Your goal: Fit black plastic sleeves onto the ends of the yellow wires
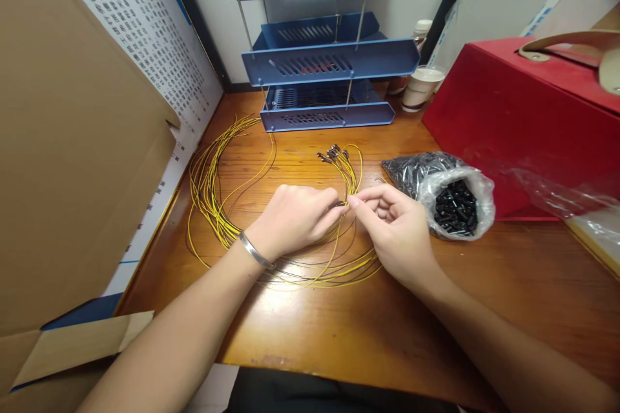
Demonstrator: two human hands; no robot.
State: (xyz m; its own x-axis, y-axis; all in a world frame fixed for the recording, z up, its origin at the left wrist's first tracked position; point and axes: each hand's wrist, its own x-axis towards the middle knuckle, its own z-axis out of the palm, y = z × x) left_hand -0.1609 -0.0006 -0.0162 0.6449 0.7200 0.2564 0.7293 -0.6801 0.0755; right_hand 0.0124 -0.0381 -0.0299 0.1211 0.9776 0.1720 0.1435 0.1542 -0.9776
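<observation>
My left hand (303,216), with a silver bracelet (254,249) at the wrist, is closed in a pinch on a thin wire with a small dark end. My right hand (400,226) meets it fingertip to fingertip, thumb and index finger pinched at the same spot; the tiny piece between them is mostly hidden. A coil of yellow and black wires (213,200) lies on the table around and beneath both hands. Just beyond the fingertips, a bunch of wire ends with dark metallic tips (334,153) points away from me.
Right of my right hand, an open plastic bag (479,206) holds small black parts (455,210). Behind it stand a red box (513,116) and a paper cup (421,87). A blue tray rack (329,63) rises at the back. Cardboard (77,142) borders the left side.
</observation>
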